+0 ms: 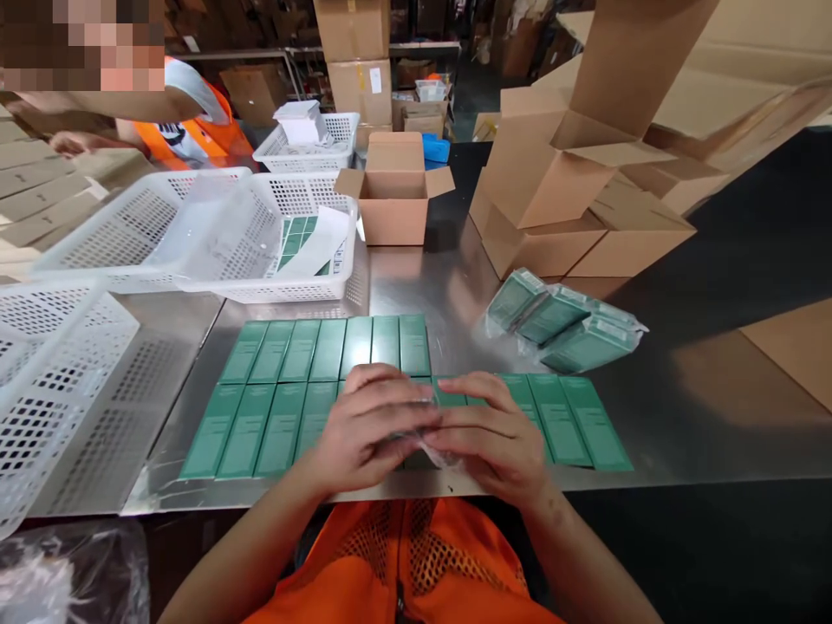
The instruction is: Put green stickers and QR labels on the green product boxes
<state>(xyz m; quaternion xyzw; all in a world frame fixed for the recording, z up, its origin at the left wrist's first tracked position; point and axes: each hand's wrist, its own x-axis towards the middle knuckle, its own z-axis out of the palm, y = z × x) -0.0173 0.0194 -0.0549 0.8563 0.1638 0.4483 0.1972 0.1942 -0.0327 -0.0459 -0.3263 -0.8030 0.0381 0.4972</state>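
My left hand (373,425) and my right hand (494,433) meet over the near edge of the metal table. Between them is a crumpled piece of clear plastic film (445,455), with the fingers of both hands closed on it. Most of the film is hidden by the fingers, so I cannot tell its full shape. Under and around my hands lie rows of flat green boxes (282,429), set side by side. More green boxes (575,420) continue past my right hand. Several green boxes in clear wrap (588,338) sit farther right.
White plastic baskets (347,269) stand at the left, one with printed sheets (318,243) inside. An open carton (396,217) is at the back, and stacked cartons (552,199) rise at right. A co-worker in an orange vest (201,143) stands at far left.
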